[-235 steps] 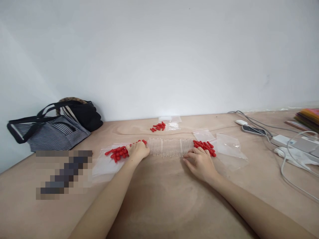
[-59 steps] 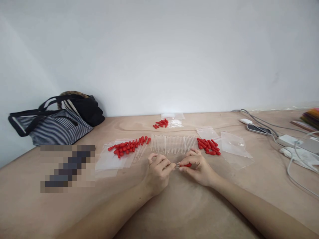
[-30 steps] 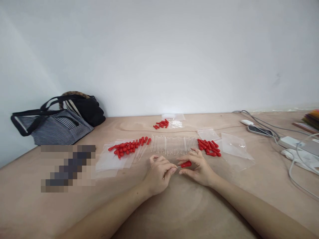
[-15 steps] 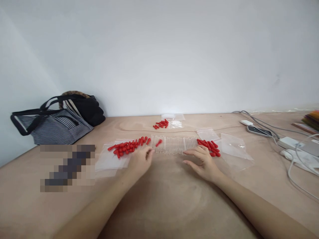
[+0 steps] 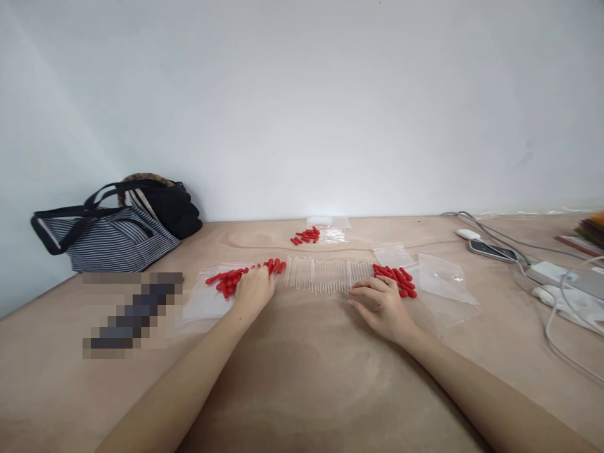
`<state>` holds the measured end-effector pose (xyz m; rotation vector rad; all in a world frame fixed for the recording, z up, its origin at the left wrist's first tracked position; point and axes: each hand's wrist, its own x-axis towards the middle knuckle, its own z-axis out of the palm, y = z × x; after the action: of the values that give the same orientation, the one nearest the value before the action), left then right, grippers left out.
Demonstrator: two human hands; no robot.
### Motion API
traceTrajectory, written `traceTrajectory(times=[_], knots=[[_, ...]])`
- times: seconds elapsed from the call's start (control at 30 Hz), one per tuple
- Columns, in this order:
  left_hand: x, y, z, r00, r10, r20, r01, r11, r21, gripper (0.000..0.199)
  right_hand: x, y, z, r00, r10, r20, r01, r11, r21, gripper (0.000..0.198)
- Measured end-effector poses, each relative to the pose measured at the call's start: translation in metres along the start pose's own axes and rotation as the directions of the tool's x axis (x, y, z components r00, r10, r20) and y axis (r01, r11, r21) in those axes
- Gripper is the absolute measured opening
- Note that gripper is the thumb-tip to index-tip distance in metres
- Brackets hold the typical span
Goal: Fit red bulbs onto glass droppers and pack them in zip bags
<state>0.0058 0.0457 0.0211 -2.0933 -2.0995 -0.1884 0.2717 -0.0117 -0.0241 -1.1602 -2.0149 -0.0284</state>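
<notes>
A row of thin clear glass tubes (image 5: 325, 275) lies side by side across the middle of the wooden table. To its left, a pile of red rubber bulbs (image 5: 231, 277) rests partly on a clear plastic bag. My left hand (image 5: 255, 291) is over the right part of this pile, back of the hand up, fingers curled down; what they hold, if anything, is hidden. At the right end of the row my right hand (image 5: 383, 308) is open, thumb apart from the fingers, fingertips near the tube ends. More red bulbs (image 5: 406, 284) lie just beyond it.
At the back lies a small bag (image 5: 330, 223) with red bulbs and clear tubes in front. Flat plastic bags (image 5: 446, 283) lie on the right. Farther right are a phone (image 5: 492, 250), cables and a white adapter (image 5: 550, 272). A striped bag (image 5: 123, 242) stands left, near a blurred-out patch.
My left hand has moved left, from the tubes' left end onto the red pile. The single red bulb seen over the tubes is gone from there. My right hand stays in place.
</notes>
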Motion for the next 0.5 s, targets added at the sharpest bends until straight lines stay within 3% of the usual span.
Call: traceTrajectory(times=[0.33,0.5], knots=[[0.002,0.021,-0.002,0.995,0.090,-0.048,-0.089,0.996,0.011,0.022,0.001,0.000,-0.004,1.000,0.014,0.000,-0.014,0.999,-0.038,0.011],[0.017,0.038,0.005,1.000,0.002,-0.018,-0.002,1.000,0.031,0.034,0.003,0.004,-0.008,1.000,0.011,-0.015,-0.012,0.997,-0.081,0.012]])
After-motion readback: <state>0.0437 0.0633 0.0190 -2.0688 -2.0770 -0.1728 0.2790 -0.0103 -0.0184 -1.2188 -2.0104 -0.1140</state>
